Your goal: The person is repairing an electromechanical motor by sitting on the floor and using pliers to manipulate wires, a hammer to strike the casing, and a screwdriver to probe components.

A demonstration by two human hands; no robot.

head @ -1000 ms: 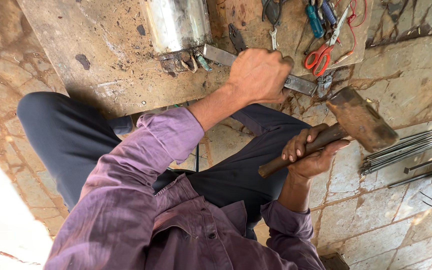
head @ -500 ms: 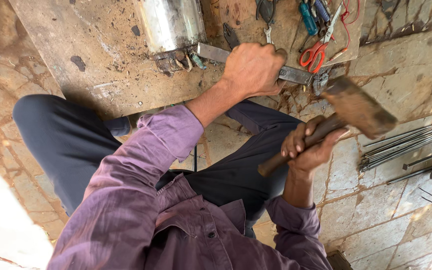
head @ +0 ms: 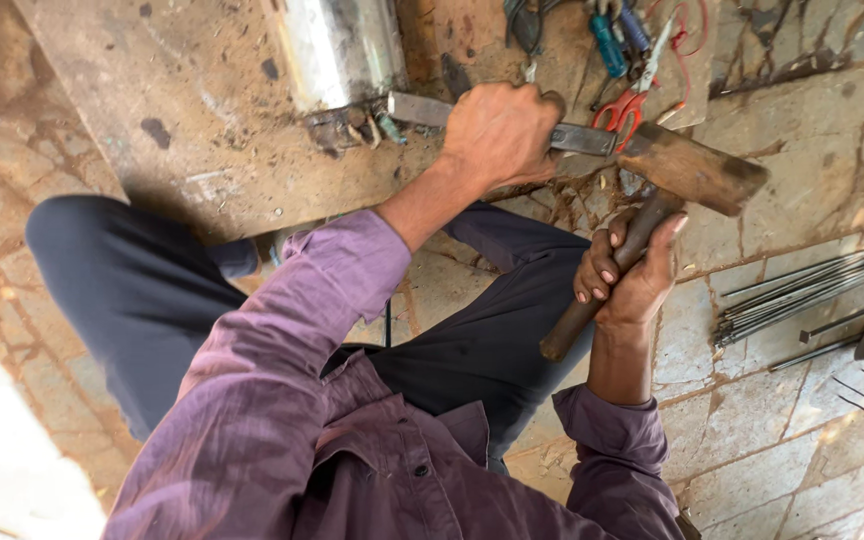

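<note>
The flat metal chisel (head: 572, 137) is lying across the wooden surface (head: 202, 150), its tip meeting the end of the shiny metal cylinder (head: 342, 50), and the left hand (head: 500, 133) is wrapping around its middle in a tight fist, forearm stretching forward in a purple sleeve (head: 292, 330). Just beside that fist, the right hand (head: 632, 275) is gripping the wooden handle of a hammer (head: 687, 170), wrist bent up, the head sitting at the chisel's outer end. Beyond the hands, red-handled scissors (head: 632, 100) are lying, and thin metal rods (head: 812, 295) are resting on the stone floor (head: 802, 130) past the right hand.
</note>
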